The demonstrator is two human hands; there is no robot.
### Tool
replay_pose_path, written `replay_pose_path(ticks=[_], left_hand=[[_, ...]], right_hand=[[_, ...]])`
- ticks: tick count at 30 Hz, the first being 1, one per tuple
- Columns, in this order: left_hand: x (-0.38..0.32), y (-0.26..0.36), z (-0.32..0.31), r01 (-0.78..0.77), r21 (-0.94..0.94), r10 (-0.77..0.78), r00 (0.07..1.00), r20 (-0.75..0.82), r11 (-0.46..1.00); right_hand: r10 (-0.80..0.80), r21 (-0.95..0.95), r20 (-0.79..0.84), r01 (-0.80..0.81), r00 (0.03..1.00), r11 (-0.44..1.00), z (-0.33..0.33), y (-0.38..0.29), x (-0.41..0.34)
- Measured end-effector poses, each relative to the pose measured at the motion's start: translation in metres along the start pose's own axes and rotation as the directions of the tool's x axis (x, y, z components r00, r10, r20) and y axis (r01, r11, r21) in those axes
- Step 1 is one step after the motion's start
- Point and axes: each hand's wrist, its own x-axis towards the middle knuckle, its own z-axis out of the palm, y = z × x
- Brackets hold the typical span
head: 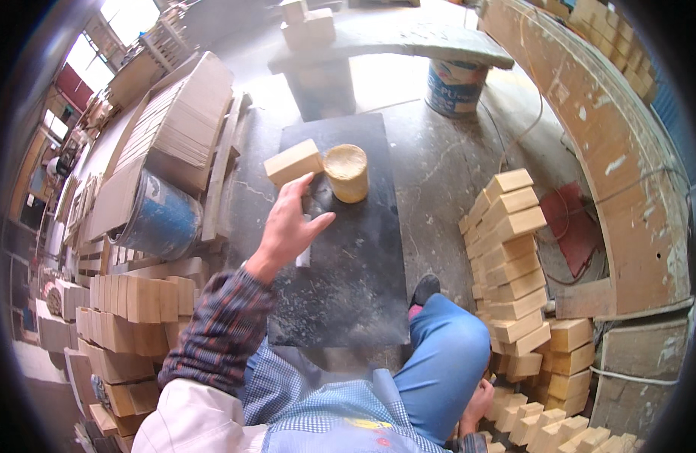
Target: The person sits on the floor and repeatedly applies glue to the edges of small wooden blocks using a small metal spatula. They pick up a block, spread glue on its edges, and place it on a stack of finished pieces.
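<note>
My left hand [288, 221] reaches over the black board with thumb and fingers spread, its fingertips close to a pale wooden block [294, 161]; whether they touch is not clear. Right beside that block stands a round yellowish container [346, 172] with a crusted top. A small white strip [304, 255] lies partly hidden under my left hand. Low at the right, my right hand [479, 403] is beside my knee, near the stacked wooden blocks, with its fingers curled around a small thin object that I cannot make out. The black board [359, 266] lies flat on the floor.
Stacks of wooden blocks rise at the right [515, 266] and left [138, 300]. A blue bucket [163, 218] and an open cardboard box [192, 124] stand at the left. Ahead, a bench plank [393, 48] rests on a paint bucket [455, 85] and another support. Cables trail at the right.
</note>
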Motion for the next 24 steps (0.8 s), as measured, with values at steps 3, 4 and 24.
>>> replay_pose_path(ticks=[3, 4, 24], left_hand=[[0.047, -0.013, 0.010, 0.102, -0.018, -0.100, 0.990, 0.097, 0.995], [0.058, -0.014, 0.018, 0.012, 0.013, -0.013, 0.997, 0.078, 1.000], [0.006, -0.049, -0.063, -0.143, 0.110, 0.163, 0.965, -0.205, 0.984]], right_hand=[[0.031, 0.200, -0.095, -0.011, 0.995, 0.980, -0.040, -0.051, 0.012], [-0.028, 0.252, -0.148, 0.065, 0.989, 0.965, -0.053, -0.071, 0.019], [-0.310, 0.754, -0.086, 0.265, 0.947, 0.601, -0.096, -0.311, 0.014]])
